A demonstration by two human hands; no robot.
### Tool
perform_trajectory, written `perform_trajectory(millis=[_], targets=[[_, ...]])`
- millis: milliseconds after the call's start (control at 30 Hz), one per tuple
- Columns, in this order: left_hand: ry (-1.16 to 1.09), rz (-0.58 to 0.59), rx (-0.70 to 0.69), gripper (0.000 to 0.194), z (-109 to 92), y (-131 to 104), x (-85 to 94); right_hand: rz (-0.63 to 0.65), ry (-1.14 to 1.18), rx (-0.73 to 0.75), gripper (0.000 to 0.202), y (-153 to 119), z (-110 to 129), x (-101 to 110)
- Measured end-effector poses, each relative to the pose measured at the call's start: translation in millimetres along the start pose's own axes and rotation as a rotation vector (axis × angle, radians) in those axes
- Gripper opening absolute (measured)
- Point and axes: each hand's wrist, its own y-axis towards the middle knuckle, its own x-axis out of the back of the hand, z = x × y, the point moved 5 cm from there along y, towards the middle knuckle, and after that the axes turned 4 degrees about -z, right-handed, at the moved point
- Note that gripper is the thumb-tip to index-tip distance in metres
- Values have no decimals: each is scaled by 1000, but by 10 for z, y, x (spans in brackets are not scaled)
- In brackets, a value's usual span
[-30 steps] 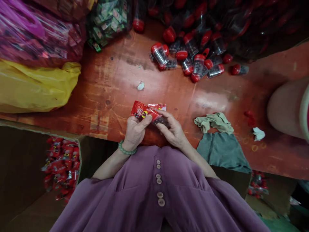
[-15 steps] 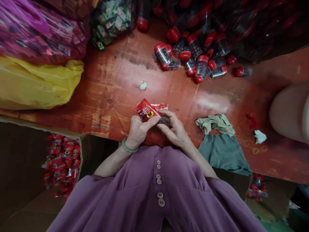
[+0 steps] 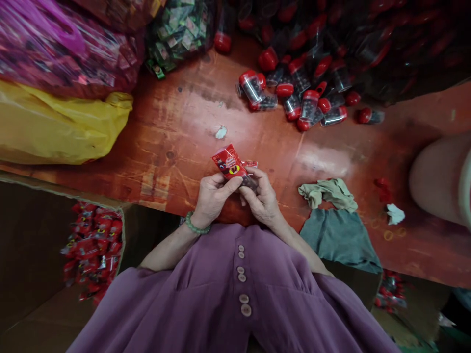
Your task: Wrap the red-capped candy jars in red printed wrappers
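red packet (image 3: 228, 163) is held just above the near edge of the table (image 3: 176, 132), long axis tilted, top end pointing up-left; left hand (image 3: 212, 198) and right hand (image 3: 260, 198) both have fingers pinched on its lower end

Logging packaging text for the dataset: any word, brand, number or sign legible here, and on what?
None can be read.
red printed wrapper, held by left hand and right hand: white rings and a yellow-black mark show, lettering too small and blurred.
red packets in the cardboard box: print blurred.
green sachets in the clear bag: too small.
red-capped vials: no label visible.
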Motion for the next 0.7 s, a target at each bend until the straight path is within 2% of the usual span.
perform_trajectory(millis=[100,233,300,467,600,700], targets=[[-31,-34,-40,30,-33,18,7,-21,-38,7,46,18,25,4],[-74,-103,-61,32,-53,49,30,-59,-182,89,46,41,84,18],[-77,-51,-24,32,-44,68,17,-38,-153,61,46,48,75,-1],[-29,115,52,32,-53,86,-25,23,82,-76,49,67,45,-68],[5,144,36,32,-92,80,-50,32,64,-85,55,105,79,-59],[-32,94,31,31,-95,78,-47,73,57,-92,55,130,95,-58]])
